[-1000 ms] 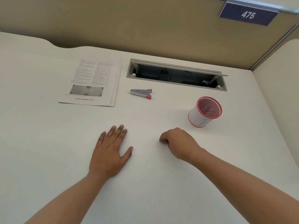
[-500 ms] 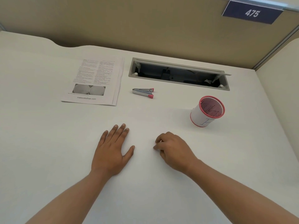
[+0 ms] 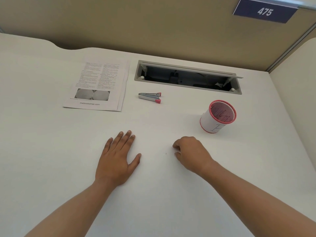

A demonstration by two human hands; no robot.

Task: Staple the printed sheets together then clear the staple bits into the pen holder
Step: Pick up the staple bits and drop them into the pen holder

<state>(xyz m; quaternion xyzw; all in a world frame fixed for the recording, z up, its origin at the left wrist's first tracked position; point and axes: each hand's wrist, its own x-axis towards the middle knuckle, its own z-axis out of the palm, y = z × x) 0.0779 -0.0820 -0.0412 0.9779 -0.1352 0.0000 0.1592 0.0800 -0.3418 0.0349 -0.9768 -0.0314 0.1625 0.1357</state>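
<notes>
The printed sheets [image 3: 99, 82] lie in a stack at the far left of the white desk. A small silver stapler with pink ends [image 3: 150, 97] rests to their right. The pen holder [image 3: 218, 116], a white cup with a pink mesh rim, stands at the right. My left hand [image 3: 118, 159] lies flat on the desk, fingers spread. My right hand [image 3: 192, 153] rests on the desk with its fingers curled under; I cannot see whether they pinch anything. A tiny dark speck [image 3: 165, 153] lies on the desk between the hands, just left of the right fingertips.
An open grey cable hatch [image 3: 188, 76] is sunk into the desk behind the stapler. A tan partition wall with a blue "475" sign [image 3: 264, 11] stands behind the desk, and a side panel [image 3: 299, 82] rises at the right.
My right hand slid left toward the left hand, then drew back to the right, fingers still curled. The left hand has stayed flat.
</notes>
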